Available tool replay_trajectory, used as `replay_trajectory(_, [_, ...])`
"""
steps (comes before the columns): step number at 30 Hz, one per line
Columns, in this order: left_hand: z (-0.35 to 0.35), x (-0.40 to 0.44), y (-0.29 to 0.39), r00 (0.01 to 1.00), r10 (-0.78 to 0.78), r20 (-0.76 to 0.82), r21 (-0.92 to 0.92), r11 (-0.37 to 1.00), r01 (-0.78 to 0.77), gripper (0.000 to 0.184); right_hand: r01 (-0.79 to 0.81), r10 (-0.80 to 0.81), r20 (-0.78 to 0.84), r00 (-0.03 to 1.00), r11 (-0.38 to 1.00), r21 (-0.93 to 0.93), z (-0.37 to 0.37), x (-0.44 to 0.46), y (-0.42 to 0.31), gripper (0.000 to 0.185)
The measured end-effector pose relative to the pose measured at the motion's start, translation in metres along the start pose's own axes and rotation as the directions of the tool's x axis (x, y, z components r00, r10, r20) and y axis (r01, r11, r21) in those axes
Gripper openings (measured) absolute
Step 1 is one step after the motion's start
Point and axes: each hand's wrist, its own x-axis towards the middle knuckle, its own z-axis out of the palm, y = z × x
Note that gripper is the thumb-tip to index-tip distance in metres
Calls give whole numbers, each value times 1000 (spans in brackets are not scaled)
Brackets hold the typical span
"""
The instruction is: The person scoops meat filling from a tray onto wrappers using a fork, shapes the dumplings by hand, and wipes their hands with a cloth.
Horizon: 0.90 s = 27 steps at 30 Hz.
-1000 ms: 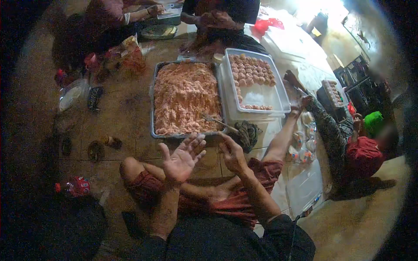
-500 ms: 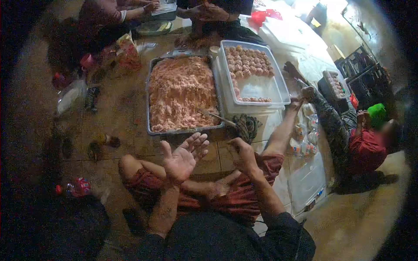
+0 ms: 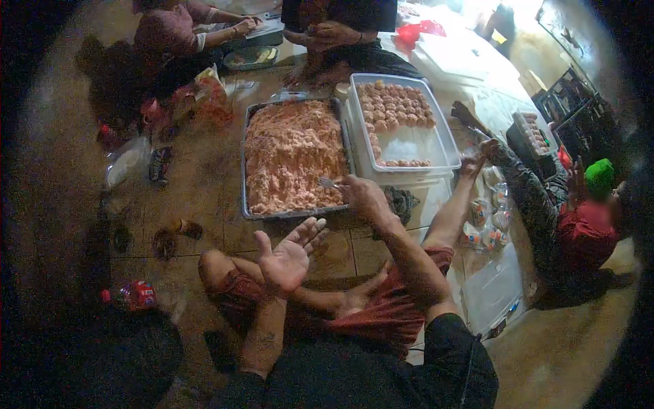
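Palm up and fingers spread, my left hand point(image 3: 286, 261) is in front of the tray and holds nothing. My right hand point(image 3: 368, 202) is closed around the handle of a fork point(image 3: 328, 183) at the tray's right edge. The fork's tines rest at the surface of the pink minced meat point(image 3: 293, 153), which fills a large rectangular tray point(image 3: 244, 184). A clear plastic box point(image 3: 446, 140) beside it contains rows of meatballs point(image 3: 395, 105). Just right of my right hand lies a dark crumpled cloth point(image 3: 400, 203).
Two people sit beyond the tray, and another person in red point(image 3: 587, 232) sits at the right. Wrapped packs point(image 3: 487, 221) and a flat plastic lid point(image 3: 492, 290) lie on the tiles. A red-labelled bottle point(image 3: 136, 295) lies at the left.
My right hand has moved forward and taken hold of the fork's handle. My left hand stays open, palm up. The whole view has shifted slightly.
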Motion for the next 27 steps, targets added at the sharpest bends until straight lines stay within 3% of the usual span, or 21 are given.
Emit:
replay_trajectory(2, [5,1,1,1000,30,6,54,998,-30,118,198,-212,3,977,908,-369,2,2,-18,12])
replay_trajectory(6, [9,-3,6,998,67,13,-66,996,-66,121,140,-160,-28,987,924,-355,-13,-22,-61,16])
replay_trajectory(8, [4,-5,8,994,104,20,-99,990,-102,122,158,-164,-98,982,985,-68,-10,-45,-72,19])
replay_trajectory(11, [-6,-1,7,989,128,-70,-110,985,-136,128,296,-295,-22,955,949,107,13,-84,-73,23])
replay_trajectory(14, [-10,1,4,988,128,-90,-129,982,-139,126,344,-354,34,935,924,170,31,-106,-85,29])
replay_trajectory(18, [-1,-1,2,988,107,-114,4,994,-107,125,246,-247,-26,969,968,-53,67,-110,-53,26])
replay_trajectory(21, [-9,-3,-2,994,86,-66,-98,991,-92,122,235,-256,-110,960,957,-168,68,-104,-61,24])
replay_trajectory(27, [-8,-5,-1,996,37,-81,-248,967,-57,121,222,-248,-185,951,964,-149,65,-98,-57,30])
